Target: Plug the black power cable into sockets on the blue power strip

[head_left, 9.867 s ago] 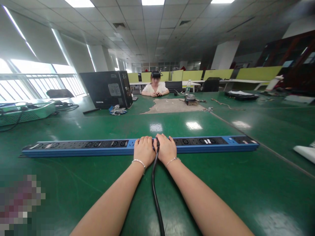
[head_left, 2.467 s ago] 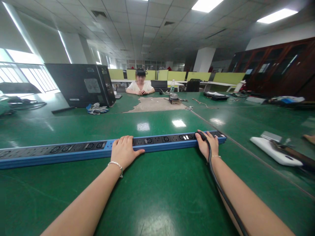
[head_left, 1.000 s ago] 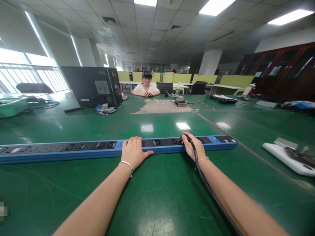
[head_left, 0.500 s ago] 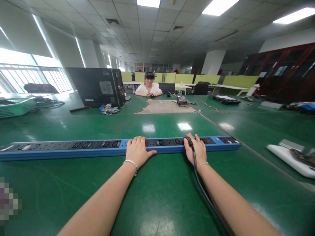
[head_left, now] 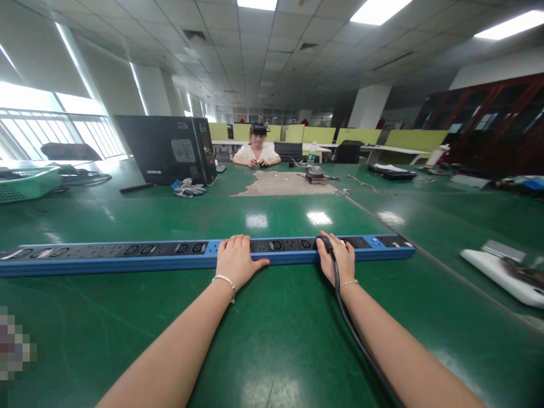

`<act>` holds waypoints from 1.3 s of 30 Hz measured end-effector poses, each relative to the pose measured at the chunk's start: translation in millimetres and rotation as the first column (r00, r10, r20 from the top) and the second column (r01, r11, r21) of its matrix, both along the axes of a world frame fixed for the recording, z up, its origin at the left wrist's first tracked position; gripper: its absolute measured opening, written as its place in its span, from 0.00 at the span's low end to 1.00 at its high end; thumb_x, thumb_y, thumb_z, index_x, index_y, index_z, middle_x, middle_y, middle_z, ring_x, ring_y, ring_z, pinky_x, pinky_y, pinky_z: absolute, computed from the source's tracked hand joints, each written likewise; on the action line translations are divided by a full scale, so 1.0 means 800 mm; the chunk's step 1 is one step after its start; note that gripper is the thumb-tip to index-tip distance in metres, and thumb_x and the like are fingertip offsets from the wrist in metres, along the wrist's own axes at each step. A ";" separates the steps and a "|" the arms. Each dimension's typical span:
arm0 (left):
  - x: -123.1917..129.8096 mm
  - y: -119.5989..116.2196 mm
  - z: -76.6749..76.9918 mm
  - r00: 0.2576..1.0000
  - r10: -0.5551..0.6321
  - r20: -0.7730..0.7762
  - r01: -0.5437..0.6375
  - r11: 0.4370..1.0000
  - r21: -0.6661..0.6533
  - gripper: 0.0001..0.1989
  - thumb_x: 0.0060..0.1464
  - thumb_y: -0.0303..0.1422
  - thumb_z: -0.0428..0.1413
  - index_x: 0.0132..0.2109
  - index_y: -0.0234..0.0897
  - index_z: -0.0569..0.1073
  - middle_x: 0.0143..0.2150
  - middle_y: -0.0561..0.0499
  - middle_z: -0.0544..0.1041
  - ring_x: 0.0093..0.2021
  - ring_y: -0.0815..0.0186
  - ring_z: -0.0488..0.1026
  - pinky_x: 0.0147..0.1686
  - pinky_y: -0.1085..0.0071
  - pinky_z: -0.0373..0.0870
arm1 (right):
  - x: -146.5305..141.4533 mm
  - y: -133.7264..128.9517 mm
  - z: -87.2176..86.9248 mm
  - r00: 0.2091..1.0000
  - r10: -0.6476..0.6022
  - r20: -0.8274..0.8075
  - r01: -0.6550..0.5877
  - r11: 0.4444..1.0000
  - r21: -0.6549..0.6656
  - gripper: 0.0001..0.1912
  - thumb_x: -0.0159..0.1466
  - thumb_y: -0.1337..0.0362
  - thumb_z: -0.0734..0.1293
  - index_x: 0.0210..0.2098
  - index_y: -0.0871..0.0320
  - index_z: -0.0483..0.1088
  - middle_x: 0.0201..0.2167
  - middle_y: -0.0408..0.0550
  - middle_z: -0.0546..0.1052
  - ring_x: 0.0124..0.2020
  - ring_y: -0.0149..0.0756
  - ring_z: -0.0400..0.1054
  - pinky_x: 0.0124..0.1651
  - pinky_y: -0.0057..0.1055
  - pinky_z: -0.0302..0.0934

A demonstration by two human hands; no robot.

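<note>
A long blue power strip (head_left: 127, 265) with a row of black sockets lies across the green table. My left hand (head_left: 236, 259) is wrapped over its middle, fingers across the top and thumb along the near side. Farther right, my right hand (head_left: 340, 260) holds a black plug (head_left: 324, 242) against the strip's socket face; whether the plug is fully seated is hidden. From the plug a thick black cable (head_left: 345, 317) runs down toward me beside my right forearm.
A black computer case (head_left: 170, 150) and gloves (head_left: 189, 188) stand at the back left, near a green basket (head_left: 42, 187). Across the table sits a person (head_left: 257, 152). A white device (head_left: 501, 277) lies at right.
My right hand's fingers have drawn in slightly around the plug. My left hand and the strip stay nearly in place. The person opposite has moved their hands a little.
</note>
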State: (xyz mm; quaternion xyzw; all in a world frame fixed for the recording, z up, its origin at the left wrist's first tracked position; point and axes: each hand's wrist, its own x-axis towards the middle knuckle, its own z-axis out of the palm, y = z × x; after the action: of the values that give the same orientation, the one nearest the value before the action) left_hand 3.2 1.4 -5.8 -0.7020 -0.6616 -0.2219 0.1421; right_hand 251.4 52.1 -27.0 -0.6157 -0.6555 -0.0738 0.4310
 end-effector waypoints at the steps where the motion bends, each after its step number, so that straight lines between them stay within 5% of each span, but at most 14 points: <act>1: 0.000 0.000 0.000 1.000 0.002 -0.002 -0.002 1.000 0.000 0.34 0.43 0.55 0.55 0.51 0.35 0.65 0.51 0.40 0.71 0.54 0.53 0.62 0.53 0.58 0.53 | 0.000 0.001 0.003 0.998 0.019 -0.053 -0.019 1.000 0.007 0.21 0.62 0.53 0.55 0.45 0.57 0.71 0.44 0.51 0.76 0.51 0.40 0.65 0.58 0.46 0.44; 7: 0.000 -0.001 0.000 1.000 0.001 -0.016 -0.001 1.000 0.016 0.34 0.42 0.55 0.55 0.50 0.34 0.65 0.50 0.40 0.71 0.53 0.53 0.64 0.52 0.58 0.54 | 0.015 0.000 0.028 0.870 0.051 -0.490 -0.023 0.998 0.063 0.26 0.62 0.49 0.53 0.39 0.60 0.74 0.38 0.53 0.78 0.44 0.40 0.69 0.49 0.37 0.58; 16: 0.000 0.000 0.000 1.000 -0.014 0.004 0.014 1.000 0.021 0.34 0.42 0.55 0.55 0.50 0.35 0.65 0.50 0.39 0.71 0.53 0.52 0.63 0.53 0.58 0.54 | -0.009 -0.009 0.029 0.778 0.296 -0.554 -0.307 0.949 0.076 0.22 0.60 0.49 0.58 0.45 0.58 0.68 0.37 0.50 0.77 0.41 0.39 0.70 0.48 0.38 0.60; 19: -0.001 0.000 -0.003 1.000 -0.014 0.008 0.014 0.999 0.030 0.34 0.41 0.55 0.55 0.50 0.35 0.66 0.50 0.40 0.71 0.53 0.52 0.64 0.52 0.58 0.54 | -0.044 -0.019 0.037 0.762 0.421 -0.493 -0.495 0.869 -0.022 0.20 0.61 0.49 0.57 0.43 0.55 0.69 0.38 0.47 0.77 0.41 0.38 0.70 0.47 0.36 0.60; 23: -0.002 0.001 -0.004 1.000 -0.024 0.005 0.024 0.999 0.046 0.34 0.42 0.54 0.56 0.50 0.34 0.66 0.49 0.40 0.72 0.52 0.52 0.64 0.52 0.58 0.55 | -0.097 -0.026 0.048 0.799 0.470 -0.376 -0.558 0.813 -0.169 0.17 0.62 0.51 0.56 0.41 0.52 0.70 0.37 0.43 0.77 0.40 0.36 0.69 0.45 0.32 0.60; 31: -0.004 0.001 -0.004 0.998 -0.064 0.008 0.063 0.997 0.037 0.28 0.48 0.48 0.54 0.50 0.32 0.65 0.50 0.40 0.71 0.53 0.54 0.64 0.52 0.58 0.54 | -0.154 -0.019 0.062 0.939 0.345 -0.012 -0.326 0.875 -0.357 0.17 0.64 0.52 0.53 0.43 0.51 0.68 0.31 0.43 0.77 0.34 0.35 0.71 0.38 0.29 0.59; 35: -0.002 0.000 -0.002 0.997 -0.064 0.043 0.063 0.998 0.029 0.23 0.50 0.39 0.52 0.52 0.32 0.65 0.51 0.40 0.71 0.53 0.55 0.63 0.53 0.59 0.53 | -0.171 -0.028 0.069 0.933 0.268 0.241 -0.188 0.932 -0.309 0.18 0.65 0.54 0.52 0.40 0.55 0.69 0.30 0.49 0.77 0.34 0.38 0.71 0.41 0.32 0.57; 39: 0.000 -0.003 0.003 0.994 -0.050 0.092 0.050 0.999 0.001 0.24 0.53 0.35 0.47 0.56 0.32 0.62 0.52 0.41 0.71 0.55 0.56 0.63 0.54 0.59 0.53 | -0.182 -0.037 0.066 0.932 0.193 0.308 -0.114 0.960 -0.255 0.17 0.65 0.57 0.52 0.39 0.57 0.68 0.30 0.52 0.77 0.37 0.38 0.70 0.49 0.35 0.52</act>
State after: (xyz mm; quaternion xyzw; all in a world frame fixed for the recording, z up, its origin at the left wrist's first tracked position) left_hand 3.4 -0.6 -3.8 -0.7076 -0.6497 -0.2572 0.1054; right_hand 105.7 22.1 25.5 -0.5872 -0.7689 -0.0646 0.2446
